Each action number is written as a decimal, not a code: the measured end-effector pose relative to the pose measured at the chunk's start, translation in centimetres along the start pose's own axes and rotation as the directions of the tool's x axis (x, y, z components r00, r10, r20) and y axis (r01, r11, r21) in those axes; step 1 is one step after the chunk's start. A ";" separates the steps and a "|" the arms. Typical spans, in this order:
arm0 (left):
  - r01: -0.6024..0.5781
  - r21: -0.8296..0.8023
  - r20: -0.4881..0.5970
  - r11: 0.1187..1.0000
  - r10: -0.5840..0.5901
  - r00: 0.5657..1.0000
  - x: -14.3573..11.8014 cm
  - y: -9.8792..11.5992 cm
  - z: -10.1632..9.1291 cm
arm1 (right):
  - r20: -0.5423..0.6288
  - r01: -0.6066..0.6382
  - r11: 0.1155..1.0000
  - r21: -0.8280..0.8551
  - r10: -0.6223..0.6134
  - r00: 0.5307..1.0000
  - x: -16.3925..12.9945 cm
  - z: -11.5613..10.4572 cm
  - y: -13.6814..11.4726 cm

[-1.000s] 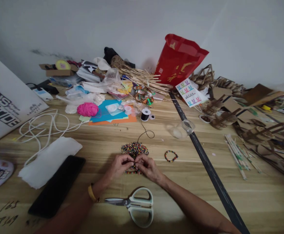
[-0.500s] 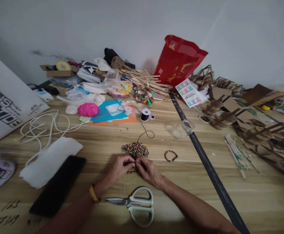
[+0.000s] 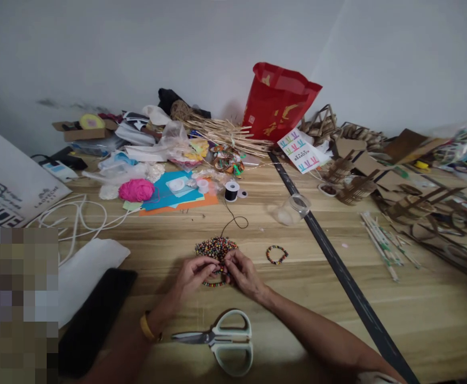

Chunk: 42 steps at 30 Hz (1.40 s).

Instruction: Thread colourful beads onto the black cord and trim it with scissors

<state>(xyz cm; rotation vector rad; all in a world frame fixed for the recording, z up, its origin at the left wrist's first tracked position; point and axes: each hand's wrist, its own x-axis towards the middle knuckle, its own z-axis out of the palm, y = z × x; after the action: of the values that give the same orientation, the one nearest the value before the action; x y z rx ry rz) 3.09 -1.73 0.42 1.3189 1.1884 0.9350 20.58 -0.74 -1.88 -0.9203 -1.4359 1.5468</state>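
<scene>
My left hand [image 3: 193, 273] and my right hand [image 3: 242, 272] meet fingertip to fingertip over a strand of coloured beads [image 3: 214, 283] that curves below them on the wooden table [image 3: 417, 309]. Both pinch the strand. Just beyond my fingers lies a pile of mixed coloured beads [image 3: 215, 247]. A black thread runs from it up to a black spool [image 3: 231, 191]. A finished bead bracelet [image 3: 277, 255] lies to the right of my right hand. White-handled scissors [image 3: 221, 341] rest shut between my forearms.
A black phone [image 3: 93, 320] and white cloth [image 3: 87, 264] lie at the left, with a white cable [image 3: 73, 218] behind. Pink yarn [image 3: 136, 190], coloured paper, a red bag [image 3: 275, 104], a clear cup [image 3: 293, 207] and wooden sticks [image 3: 381, 245] crowd the back and right.
My hands have stayed on the bead strand, fingers shifting slightly closer together. The view has turned a little to the right and down.
</scene>
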 end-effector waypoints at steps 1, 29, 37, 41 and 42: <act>0.007 -0.015 -0.008 1.000 -0.008 1.000 0.0 0.0 0.0 | -0.007 -0.001 1.000 0.004 0.001 1.000 0.0 0.0 0.1; -0.043 -0.088 -0.199 0.995 0.025 0.980 -0.3 1.6 -0.6 | -0.021 -0.007 0.997 0.078 0.009 1.000 0.2 -0.2 -0.4; -0.026 -0.002 -0.152 1.000 0.026 0.988 0.0 0.5 -0.6 | -0.035 0.099 0.992 0.077 -0.097 0.995 0.2 -0.4 -0.1; -0.176 0.205 -0.157 0.963 0.209 0.965 0.4 -0.5 -0.5 | -0.031 0.104 0.990 0.090 -0.102 0.994 0.3 -0.4 0.0; -0.235 0.270 -0.128 0.934 0.277 0.952 0.5 -0.7 -0.4 | -0.028 0.101 0.990 0.100 -0.099 0.995 0.3 -0.3 0.0</act>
<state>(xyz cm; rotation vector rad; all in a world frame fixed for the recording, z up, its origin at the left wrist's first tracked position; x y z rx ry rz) 2.71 -1.19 -0.25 1.6575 1.3152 1.1253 20.77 -0.34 -1.91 -0.7917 -1.3545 1.5156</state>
